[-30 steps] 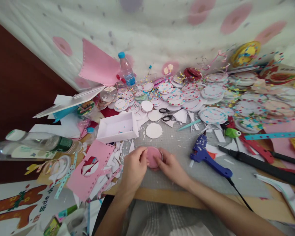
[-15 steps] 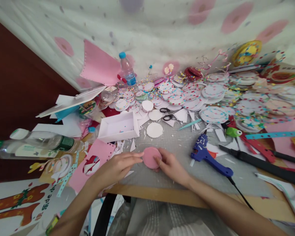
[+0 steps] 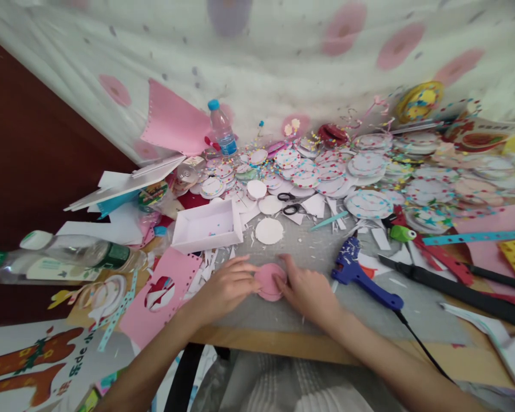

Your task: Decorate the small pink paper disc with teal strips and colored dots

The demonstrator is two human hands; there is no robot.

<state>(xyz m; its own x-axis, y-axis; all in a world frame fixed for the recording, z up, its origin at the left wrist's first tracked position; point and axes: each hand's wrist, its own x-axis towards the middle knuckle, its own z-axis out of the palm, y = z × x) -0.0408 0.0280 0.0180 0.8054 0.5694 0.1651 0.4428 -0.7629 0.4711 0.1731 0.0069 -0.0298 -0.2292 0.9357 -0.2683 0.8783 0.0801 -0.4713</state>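
A round pink disc (image 3: 270, 282) lies near the front edge of the grey mat, between my two hands. My left hand (image 3: 228, 287) touches its left edge with outstretched fingertips. On the right, my right hand (image 3: 306, 289) rests thumb and fingers on the disc's right side, with its index finger stretched forward past the rim. A white paper disc (image 3: 269, 230) lies flat just beyond. Behind that are another white disc (image 3: 270, 204) and black-handled scissors (image 3: 290, 204).
A white open box (image 3: 208, 228) and pink sheet (image 3: 158, 297) stand left. To the right lie a blue glue gun (image 3: 364, 274) and a black tool (image 3: 450, 286). Decorated discs (image 3: 369, 201) fill the back, beside an upright bottle (image 3: 223, 129). Bottles lie far left.
The pink disc has come slightly right and nearer the table's front edge. My right index finger has stretched forward, and my left fingers have spread. The view has shifted slightly.
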